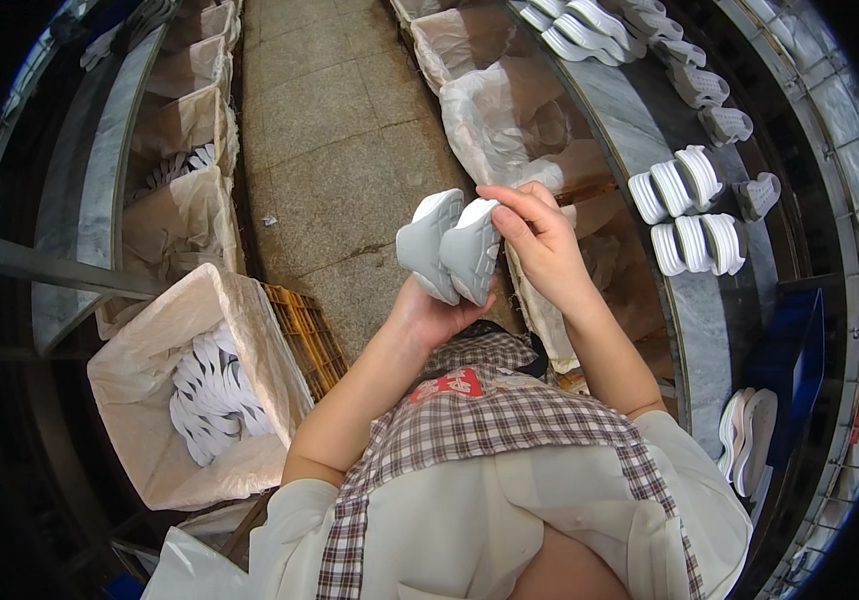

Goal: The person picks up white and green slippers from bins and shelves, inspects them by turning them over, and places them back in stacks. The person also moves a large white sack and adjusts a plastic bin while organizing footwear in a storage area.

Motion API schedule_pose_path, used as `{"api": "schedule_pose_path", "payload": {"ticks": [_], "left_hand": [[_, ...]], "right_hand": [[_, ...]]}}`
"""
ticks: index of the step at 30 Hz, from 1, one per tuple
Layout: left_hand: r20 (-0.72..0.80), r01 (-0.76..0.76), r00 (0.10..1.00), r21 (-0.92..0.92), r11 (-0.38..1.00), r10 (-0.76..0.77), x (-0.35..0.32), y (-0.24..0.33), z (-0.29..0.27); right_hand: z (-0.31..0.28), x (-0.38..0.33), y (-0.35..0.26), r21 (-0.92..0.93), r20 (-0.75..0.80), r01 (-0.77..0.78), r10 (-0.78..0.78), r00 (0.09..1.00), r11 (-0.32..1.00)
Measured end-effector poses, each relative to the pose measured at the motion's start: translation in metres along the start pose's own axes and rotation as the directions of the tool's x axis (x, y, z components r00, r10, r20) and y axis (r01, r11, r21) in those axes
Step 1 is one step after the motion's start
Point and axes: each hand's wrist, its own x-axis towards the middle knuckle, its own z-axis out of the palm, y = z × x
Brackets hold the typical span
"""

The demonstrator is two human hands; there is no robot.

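Note:
Two grey-and-white shoe soles [446,250] stand side by side, upright, in front of my body. My left hand [437,312] is closed round their lower ends from below; part of its fingers is hidden behind them. My right hand [539,235] pinches the upper edge of the right-hand sole between thumb and fingers. Down to the left, a lined crate [254,400] holds a heap of white shoe soles [211,395].
At right, a long grey bench [694,330] carries stacks of white soles [684,183] and a row of grey soles [724,125]. A blue bin [799,345] stands beside more soles [747,440]. Lined crates [199,120] flank the tiled aisle [339,110]; a yellow crate [304,335] stands nearby.

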Motion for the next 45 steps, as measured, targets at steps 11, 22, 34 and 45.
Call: {"api": "schedule_pose_path", "payload": {"ticks": [11,22,34,45], "left_hand": [[-0.103,-0.060,0.992,0.079,0.995,0.068,0.001,-0.002,0.001],[0.152,-0.369,0.924,0.106,0.923,0.352,-0.011,0.015,-0.002],[0.212,-0.279,0.945,0.117,0.953,0.250,-0.029,0.020,0.025],[-0.259,-0.088,0.954,0.230,0.969,0.148,-0.015,0.010,0.018]], "right_hand": [[0.000,-0.009,-0.004,0.023,0.006,-0.009,0.009,1.000,1.000],[-0.001,-0.014,-0.004,0.757,0.068,-0.229,0.275,0.959,0.611],[0.024,-0.003,-0.011,0.701,0.241,-0.519,0.522,0.818,0.489],[0.019,-0.001,0.023,0.636,0.421,-0.748,0.728,0.541,0.188]]}}
